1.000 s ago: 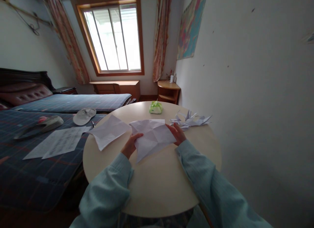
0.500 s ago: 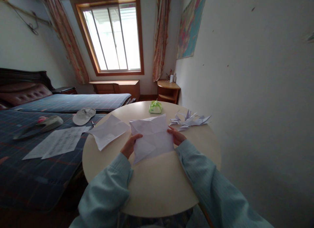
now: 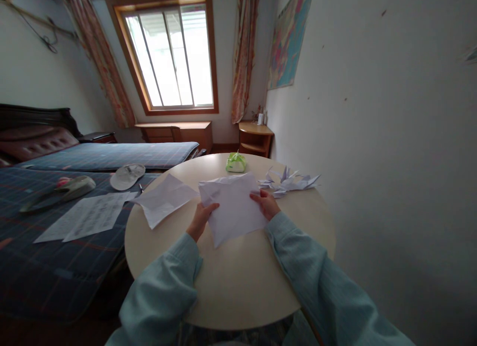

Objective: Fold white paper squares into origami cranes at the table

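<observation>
A creased white sheet of paper [image 3: 235, 207] is held up over the round table [image 3: 242, 286], tilted toward me. My left hand [image 3: 202, 220] grips its left edge, the thumb lying on the near face. On the right edge my right hand [image 3: 267, 204] pinches the paper in the same way, its other fingers mostly behind the sheet. To the left lies a second creased sheet [image 3: 164, 201], its corner close to the held one. Beyond my right hand sits a cluster of folded white paper pieces with pointed tips [image 3: 286, 181].
A green tissue pack [image 3: 236, 162] stands at the table's far side. On the bed [image 3: 55, 271] at left are a white cap [image 3: 127, 176], printed sheets [image 3: 87, 216] and a grey-green curved item [image 3: 74, 187]. A wall [image 3: 391, 187] runs along the right.
The held sheet has shifted slightly right and turned a little, and its creases show less. Both hands moved with it, my right thumb now further in over the paper.
</observation>
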`<state>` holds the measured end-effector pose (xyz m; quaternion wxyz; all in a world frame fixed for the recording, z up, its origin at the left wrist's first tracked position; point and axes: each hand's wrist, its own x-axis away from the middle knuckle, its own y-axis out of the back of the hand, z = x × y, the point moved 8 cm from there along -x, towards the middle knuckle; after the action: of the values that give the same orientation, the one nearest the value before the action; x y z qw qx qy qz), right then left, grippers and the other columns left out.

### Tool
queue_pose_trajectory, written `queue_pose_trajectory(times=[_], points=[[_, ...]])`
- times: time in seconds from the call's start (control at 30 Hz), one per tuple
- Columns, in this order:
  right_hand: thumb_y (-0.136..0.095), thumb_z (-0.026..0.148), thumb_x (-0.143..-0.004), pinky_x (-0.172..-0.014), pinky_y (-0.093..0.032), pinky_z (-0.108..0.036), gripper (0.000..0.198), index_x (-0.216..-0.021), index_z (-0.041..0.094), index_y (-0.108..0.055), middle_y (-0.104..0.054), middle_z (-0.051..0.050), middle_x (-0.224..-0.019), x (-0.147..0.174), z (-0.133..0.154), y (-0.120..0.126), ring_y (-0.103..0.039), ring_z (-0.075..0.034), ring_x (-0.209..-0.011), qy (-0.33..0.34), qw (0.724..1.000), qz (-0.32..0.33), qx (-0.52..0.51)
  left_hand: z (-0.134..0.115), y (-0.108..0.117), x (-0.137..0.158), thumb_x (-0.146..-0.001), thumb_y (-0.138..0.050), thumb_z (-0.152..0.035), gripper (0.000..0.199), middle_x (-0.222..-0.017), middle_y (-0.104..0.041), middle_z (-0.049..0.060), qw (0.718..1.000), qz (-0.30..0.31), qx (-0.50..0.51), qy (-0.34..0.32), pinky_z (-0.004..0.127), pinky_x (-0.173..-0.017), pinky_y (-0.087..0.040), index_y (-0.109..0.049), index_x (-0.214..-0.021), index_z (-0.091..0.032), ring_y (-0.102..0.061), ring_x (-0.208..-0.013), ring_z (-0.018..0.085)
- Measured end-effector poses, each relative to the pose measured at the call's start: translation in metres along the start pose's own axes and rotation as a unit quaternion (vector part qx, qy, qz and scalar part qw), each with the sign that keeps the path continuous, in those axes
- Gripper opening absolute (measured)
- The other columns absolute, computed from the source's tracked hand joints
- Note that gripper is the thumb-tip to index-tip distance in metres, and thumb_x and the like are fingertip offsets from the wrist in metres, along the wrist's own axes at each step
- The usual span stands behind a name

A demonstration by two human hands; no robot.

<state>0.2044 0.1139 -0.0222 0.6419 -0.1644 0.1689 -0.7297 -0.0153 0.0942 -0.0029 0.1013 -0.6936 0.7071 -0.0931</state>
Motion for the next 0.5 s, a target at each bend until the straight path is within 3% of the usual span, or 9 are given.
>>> queue_pose_trajectory(times=[0.13, 0.23, 0.5], points=[[-0.075, 0.018, -0.04, -0.057, -0.047, -0.029, 0.029, -0.066, 0.017, -0.062, -0.065, 0.003, -0.059, 0.001, 0.003, 0.003, -0.058, -0.013, -0.052, 0.008, 1.0, -0.021, 0.021, -0.003, 0.004, -0.002, -0.048, -0.071, -0.026, 0.029, -0.066, -0.065, 0.004, 1.0, -0.005, -0.013, -0.012, 0.024, -0.053, -0.042, -0.065, -0.073, -0.011, -0.056, -0.054, 0.014], [-0.076, 0.019, -0.039, -0.057, -0.047, -0.028, 0.029, -0.065, 0.017, -0.063, -0.066, 0.002, -0.059, 0.004, 0.003, -0.001, -0.058, -0.013, -0.052, 0.0, 1.0, 0.002, 0.031, -0.007, 0.01, -0.004, -0.05, -0.072, -0.032, 0.032, -0.063, -0.064, 0.004, 1.0, -0.025, 0.002, -0.018, 0.023, -0.051, -0.041, -0.064, -0.072, -0.011, -0.055, -0.052, 0.012], [-0.076, 0.024, -0.038, -0.049, -0.044, -0.025, 0.028, -0.061, 0.014, -0.064, -0.065, 0.0, -0.056, 0.009, -0.004, -0.011, -0.055, -0.013, -0.047, -0.032, 0.992, 0.06, 0.109, -0.011, 0.039, -0.007, -0.048, -0.071, -0.039, 0.039, -0.06, -0.06, -0.001, 0.984, -0.158, 0.071, -0.048, 0.021, -0.051, -0.04, -0.06, -0.073, -0.012, -0.052, -0.049, 0.008]])
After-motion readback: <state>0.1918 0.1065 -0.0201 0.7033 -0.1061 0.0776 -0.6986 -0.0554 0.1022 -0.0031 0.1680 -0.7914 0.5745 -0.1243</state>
